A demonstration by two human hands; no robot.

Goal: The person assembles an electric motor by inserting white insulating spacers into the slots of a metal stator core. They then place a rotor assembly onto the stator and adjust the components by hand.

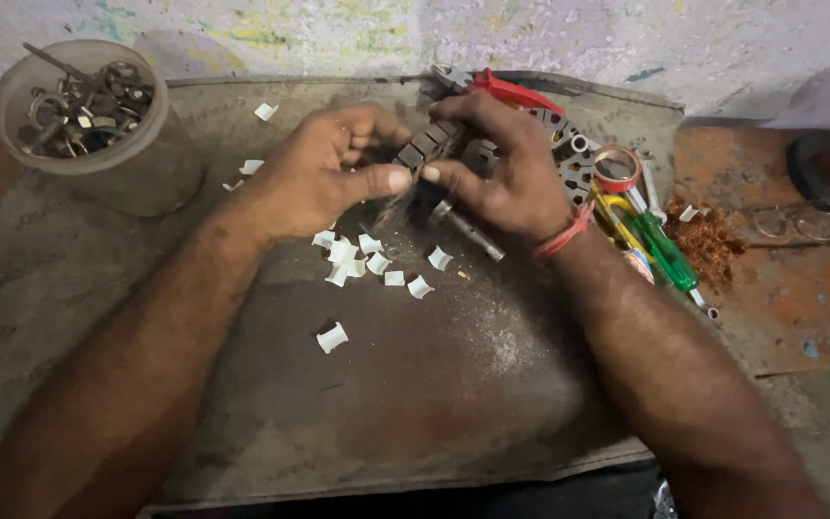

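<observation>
A: Biggest first?
B: Grey mat (415,404) under all, work kept over it so bits land there. Slotted motor core (434,144) w/ shaft (468,231) held mid-mat, raised. Left hand (314,173) pinching core's near side, right hand (506,168) gripping far side, steadying.
A: Around?
B: Tub of metal parts (79,106) far left. Pliers (511,91), tape roll (617,168), green screwdriver (665,252) crowding right. White paper slips (367,259) scattered below hands.

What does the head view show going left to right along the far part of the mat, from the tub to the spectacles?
Plastic tub of metal parts → left hand → slotted motor core held by both hands → right hand → roll of tape → green-handled screwdriver → spectacles.
</observation>
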